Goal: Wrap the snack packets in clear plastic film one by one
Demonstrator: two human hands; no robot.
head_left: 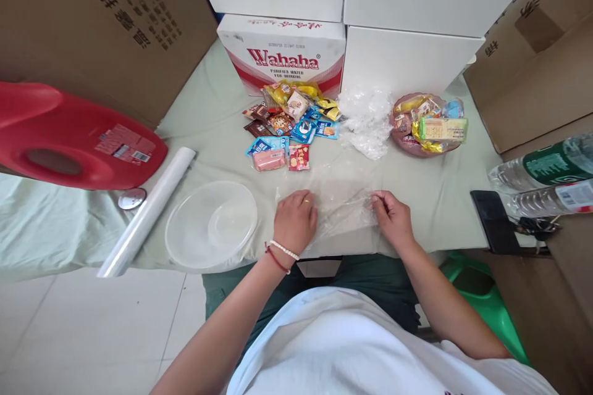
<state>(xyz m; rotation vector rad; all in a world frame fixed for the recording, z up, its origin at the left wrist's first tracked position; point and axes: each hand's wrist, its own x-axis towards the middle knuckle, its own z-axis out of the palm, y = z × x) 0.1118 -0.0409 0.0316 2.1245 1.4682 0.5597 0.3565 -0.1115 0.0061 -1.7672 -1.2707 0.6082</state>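
A sheet of clear plastic film (340,200) lies on the pale green cloth at the table's front edge. My left hand (295,220) rests on the film's left side with its fingers curled down, a ring on one finger and bead bracelets at the wrist. My right hand (391,216) pinches the film's right edge between thumb and fingers. Beyond the film lies a pile of small snack packets (290,126). A clear plastic bowl (211,224) stands left of my left hand.
A roll of cling film (147,211) lies left of the bowl, by a red jug (69,139). Crumpled plastic (365,117) and a wrapped bowl of snacks (428,124) sit at the back right. Cardboard boxes ring the table. A phone (493,221) and water bottles (542,182) lie right.
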